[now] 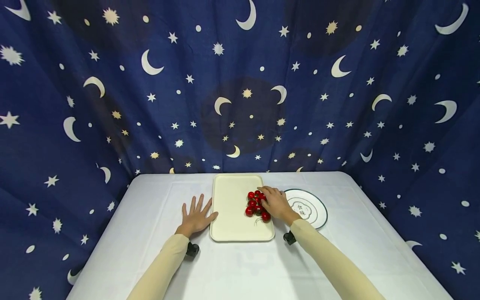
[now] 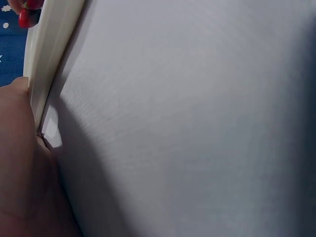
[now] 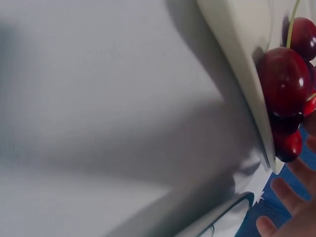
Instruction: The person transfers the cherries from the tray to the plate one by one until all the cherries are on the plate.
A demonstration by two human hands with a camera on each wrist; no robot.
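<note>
Dark red cherries (image 3: 284, 81) on cream tray (image 3: 239, 49); right hand (image 3: 298, 217) beside them, fingers apart; dark-rimmed plate (image 3: 228, 220) partly visible.

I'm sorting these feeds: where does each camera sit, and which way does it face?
Head: on the head, forward and down at tray, red fruit, plate; left hand, right hand, sleeves show.
Left wrist: on that wrist, at table and tray edge; part of left hand shows.
Right wrist: likewise, at fruit, tray, plate rim; right fingers show.
Wrist views share tray and fruit.

Free tabletop (image 1: 240, 271) before tray (image 1: 228, 229), plate (image 1: 316, 208) at right
</note>
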